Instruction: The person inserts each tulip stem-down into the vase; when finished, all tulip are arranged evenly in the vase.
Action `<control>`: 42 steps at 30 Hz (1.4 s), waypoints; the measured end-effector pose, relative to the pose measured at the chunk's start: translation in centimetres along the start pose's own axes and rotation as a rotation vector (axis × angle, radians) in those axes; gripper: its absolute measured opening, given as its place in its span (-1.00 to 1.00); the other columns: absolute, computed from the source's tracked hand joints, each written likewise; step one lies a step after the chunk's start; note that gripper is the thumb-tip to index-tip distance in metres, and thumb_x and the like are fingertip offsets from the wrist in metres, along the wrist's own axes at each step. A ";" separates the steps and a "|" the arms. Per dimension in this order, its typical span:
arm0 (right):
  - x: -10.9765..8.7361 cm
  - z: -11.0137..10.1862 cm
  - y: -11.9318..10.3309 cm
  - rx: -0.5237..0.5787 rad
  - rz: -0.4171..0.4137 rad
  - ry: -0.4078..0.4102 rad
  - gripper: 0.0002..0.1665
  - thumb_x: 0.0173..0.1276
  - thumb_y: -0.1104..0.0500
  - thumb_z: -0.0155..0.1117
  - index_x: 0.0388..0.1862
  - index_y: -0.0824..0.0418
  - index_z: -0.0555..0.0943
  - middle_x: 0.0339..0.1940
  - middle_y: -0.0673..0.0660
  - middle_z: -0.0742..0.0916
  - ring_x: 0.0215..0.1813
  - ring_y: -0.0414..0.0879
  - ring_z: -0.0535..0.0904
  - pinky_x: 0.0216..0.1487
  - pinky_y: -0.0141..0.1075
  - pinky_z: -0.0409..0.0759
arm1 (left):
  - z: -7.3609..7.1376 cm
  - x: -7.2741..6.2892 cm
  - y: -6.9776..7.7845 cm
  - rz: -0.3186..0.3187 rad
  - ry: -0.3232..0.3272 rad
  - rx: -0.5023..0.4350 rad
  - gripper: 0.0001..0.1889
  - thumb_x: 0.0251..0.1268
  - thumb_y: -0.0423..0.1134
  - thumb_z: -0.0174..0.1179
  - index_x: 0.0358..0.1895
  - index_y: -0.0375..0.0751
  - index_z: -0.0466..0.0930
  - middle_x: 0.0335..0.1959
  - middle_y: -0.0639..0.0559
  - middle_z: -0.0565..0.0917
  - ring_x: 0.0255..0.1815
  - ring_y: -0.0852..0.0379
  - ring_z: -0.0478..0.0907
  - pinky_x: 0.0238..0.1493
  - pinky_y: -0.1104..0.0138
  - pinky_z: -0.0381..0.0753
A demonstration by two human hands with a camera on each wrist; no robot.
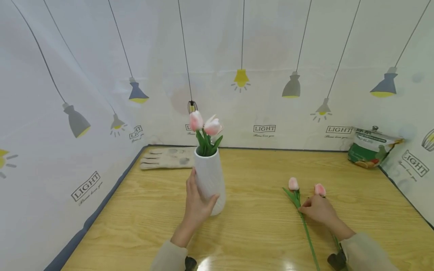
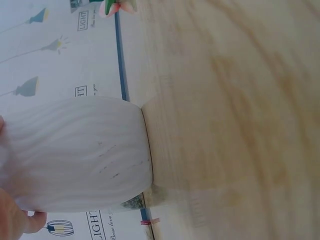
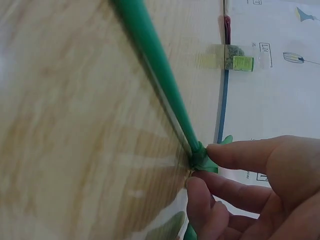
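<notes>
My left hand grips a white ribbed vase round its lower body, thumb toward the right side. Two pink-and-white tulips with green leaves stand in its mouth. In the left wrist view the vase appears sideways, with fingertips at its upper part. Over to the right, my right hand pinches the green stem of a tulip near its leaves. The right wrist view shows thumb and finger at the leaf base of that stem. Another tulip lies partly hidden behind the right hand.
A pale work glove lies at the back left, behind the vase. At the back right stands a green-and-white bag against the printed wall sheet. The wooden table meets the sheet along a dark edge.
</notes>
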State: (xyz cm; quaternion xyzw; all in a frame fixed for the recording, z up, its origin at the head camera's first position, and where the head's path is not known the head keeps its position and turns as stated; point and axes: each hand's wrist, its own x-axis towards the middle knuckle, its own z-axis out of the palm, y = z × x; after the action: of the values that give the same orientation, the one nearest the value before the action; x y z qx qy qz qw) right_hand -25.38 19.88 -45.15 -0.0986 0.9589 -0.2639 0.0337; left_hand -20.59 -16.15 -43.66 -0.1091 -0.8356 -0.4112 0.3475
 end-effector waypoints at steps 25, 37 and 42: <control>0.4 0.8 0.3 0.226 0.141 -0.032 -0.60 0.01 0.16 0.30 -0.29 0.49 0.57 -0.63 0.08 0.63 -0.65 -0.18 0.46 -0.61 -0.37 0.44 | 0.1 0.1 0.0 0.010 0.011 -0.002 0.05 -0.17 -0.28 0.37 0.38 -0.21 -0.20 0.21 -0.29 0.16 0.22 -0.18 0.19 0.11 -0.07 0.30; 0.6 -0.1 0.1 0.271 0.137 0.042 -0.60 0.07 0.13 0.24 -0.25 0.46 0.57 -0.73 0.02 0.57 -0.69 -0.19 0.43 -0.59 -0.35 0.41 | 0.0 0.2 0.2 -0.003 0.003 -0.010 0.04 -0.16 -0.29 0.36 0.37 -0.21 -0.19 0.22 -0.29 0.15 0.23 -0.19 0.18 0.12 -0.08 0.29; 0.8 -0.5 -0.5 0.260 0.094 0.110 -0.59 0.11 0.10 0.25 -0.22 0.44 0.58 -0.51 0.12 0.67 -0.61 -0.19 0.47 -0.59 -0.38 0.43 | 0.0 0.1 0.3 -0.011 -0.001 -0.012 0.04 -0.16 -0.28 0.36 0.37 -0.21 -0.20 0.23 -0.30 0.14 0.24 -0.19 0.18 0.12 -0.08 0.29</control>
State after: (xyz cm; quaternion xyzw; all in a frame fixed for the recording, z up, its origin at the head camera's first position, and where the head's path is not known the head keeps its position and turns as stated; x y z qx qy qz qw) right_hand -26.16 19.54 -44.47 -0.0340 0.9207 -0.3888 0.0061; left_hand -20.53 -16.03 -43.41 -0.1068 -0.8339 -0.4178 0.3445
